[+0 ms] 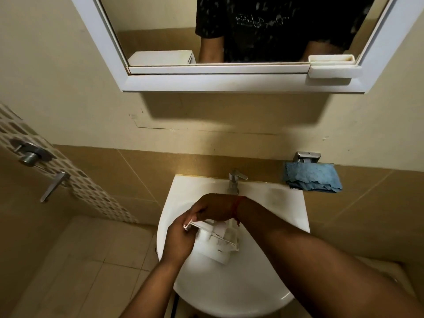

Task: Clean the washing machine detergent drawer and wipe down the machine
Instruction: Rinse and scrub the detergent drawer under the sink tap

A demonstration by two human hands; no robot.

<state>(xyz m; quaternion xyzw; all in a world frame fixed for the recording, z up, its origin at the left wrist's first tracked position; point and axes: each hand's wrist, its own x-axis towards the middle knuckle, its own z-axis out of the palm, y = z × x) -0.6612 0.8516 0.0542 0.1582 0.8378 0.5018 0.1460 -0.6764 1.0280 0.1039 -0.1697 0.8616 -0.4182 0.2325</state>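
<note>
I hold the white plastic detergent drawer (218,242) over the bowl of the white sink (229,292). My left hand (179,239) grips the drawer's left end from below. My right hand (211,208) comes over the top, fingers pinched on the drawer's upper edge near its left corner. A red thread circles my right wrist. The drawer is tilted, its clear and white compartments facing right. The chrome tap (236,180) stands just behind my right hand; I cannot tell whether water runs.
A blue cloth (313,179) hangs from a metal holder (306,157) on the wall, right of the sink. A white-framed mirror (229,42) hangs above. A door handle (54,185) and mosaic tile strip lie left. Beige floor tiles lie lower left.
</note>
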